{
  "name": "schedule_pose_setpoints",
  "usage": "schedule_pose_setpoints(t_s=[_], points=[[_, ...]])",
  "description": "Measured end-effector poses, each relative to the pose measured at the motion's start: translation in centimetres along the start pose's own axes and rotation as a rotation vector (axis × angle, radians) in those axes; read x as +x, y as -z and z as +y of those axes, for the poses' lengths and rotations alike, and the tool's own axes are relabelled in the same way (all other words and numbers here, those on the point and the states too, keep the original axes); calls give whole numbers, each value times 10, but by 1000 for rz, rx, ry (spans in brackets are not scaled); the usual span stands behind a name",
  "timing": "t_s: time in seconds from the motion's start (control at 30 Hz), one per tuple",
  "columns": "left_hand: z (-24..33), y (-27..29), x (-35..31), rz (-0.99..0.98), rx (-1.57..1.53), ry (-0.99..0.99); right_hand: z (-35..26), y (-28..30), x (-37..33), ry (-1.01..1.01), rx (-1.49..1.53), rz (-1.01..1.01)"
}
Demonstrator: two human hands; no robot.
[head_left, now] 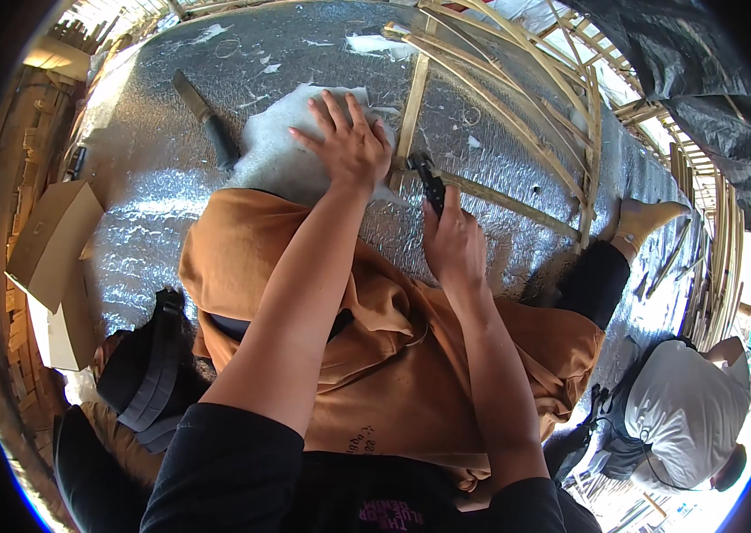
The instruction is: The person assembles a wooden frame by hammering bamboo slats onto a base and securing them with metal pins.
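My left hand [350,147] lies flat with its fingers spread on a white, translucent-looking sheet [273,147], perhaps plastic or wadding. In my right hand [457,244] is a short black tool with a metallic head [430,185]; its exact kind I cannot make out. The tool's head is close to the corner of a frame of thin bamboo strips [413,98]. A knife [206,120] with a dark handle lies to the left of the white sheet. Brown cloth [260,231] covers my lap.
A silvery foil mat [153,235] spreads under everything, with white scraps about. Cardboard boxes [55,240] stand at the left beside a black bag [149,382]. Long bamboo strips [517,75] curve across the far right. A person in a light shirt [686,413] is at the lower right.
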State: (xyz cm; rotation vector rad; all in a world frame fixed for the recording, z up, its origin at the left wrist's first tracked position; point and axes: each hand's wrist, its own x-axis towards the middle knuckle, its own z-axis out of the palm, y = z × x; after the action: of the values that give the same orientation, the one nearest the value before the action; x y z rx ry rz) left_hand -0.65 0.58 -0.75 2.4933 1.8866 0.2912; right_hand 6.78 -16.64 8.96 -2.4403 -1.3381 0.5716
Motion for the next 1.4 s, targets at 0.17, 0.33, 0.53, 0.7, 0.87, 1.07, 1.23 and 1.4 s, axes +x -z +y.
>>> schedule_pose_setpoints(t_s=[0.17, 0.33, 0.53, 0.7, 0.87, 1.07, 1.23, 1.4], points=[[7, 1, -1, -8, -15, 4, 14, -21, 3, -116, -70, -84], [6, 3, 1, -21, 10, -2, 14, -25, 4, -85, -41, -76], [10, 1, 1, -16, 14, -2, 17, -29, 4, -115, 5, -51], [5, -3, 3, -14, 16, 9, 10, -34, 1, -123, 15, -72], [5, -2, 3, -20, 23, 7, 9, -31, 2, -132, 42, -96], [10, 2, 2, -14, 16, -3, 24, -28, 10, -152, 108, 30], [4, 3, 1, -18, 17, -5, 26, -23, 13, -54, 130, 32], [4, 5, -1, -30, 37, -4, 23, -28, 7, -48, 519, 170]])
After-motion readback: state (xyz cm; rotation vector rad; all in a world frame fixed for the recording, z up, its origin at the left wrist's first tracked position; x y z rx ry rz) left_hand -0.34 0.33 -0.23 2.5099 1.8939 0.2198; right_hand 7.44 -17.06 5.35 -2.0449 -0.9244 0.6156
